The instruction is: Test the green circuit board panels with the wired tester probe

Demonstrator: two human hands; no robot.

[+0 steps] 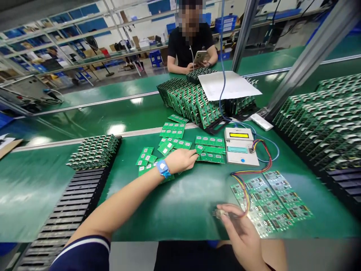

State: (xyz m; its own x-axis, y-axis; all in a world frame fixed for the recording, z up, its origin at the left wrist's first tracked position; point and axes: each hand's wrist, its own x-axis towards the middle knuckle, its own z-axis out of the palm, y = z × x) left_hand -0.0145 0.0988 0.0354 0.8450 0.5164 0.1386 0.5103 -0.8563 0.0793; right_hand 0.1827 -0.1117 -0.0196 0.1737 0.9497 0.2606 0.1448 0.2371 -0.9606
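My left hand [181,161] reaches over the green bench, its fingers closed at the edge of a small green circuit board [199,149]. That board overlaps a group of green boards [210,141] beside the programmer. Under and around the left wrist lie more small boards with pale square labels [173,130]. Near the front edge, my right hand [241,229] pinches a pin connector [220,213], its pins pointing left. Coloured wires [244,188] run from it to the white programmer [241,146], which has a lit yellow display. Bare circuit panels [272,199] lie just right of that hand.
Black slotted racks of upright boards stand at left [94,150], behind [188,98] and at right [327,124]. A paper sheet [229,86] covers part of the back stack. A blue cable [222,49] hangs down. Across the bench sits a person [190,49] with a phone.
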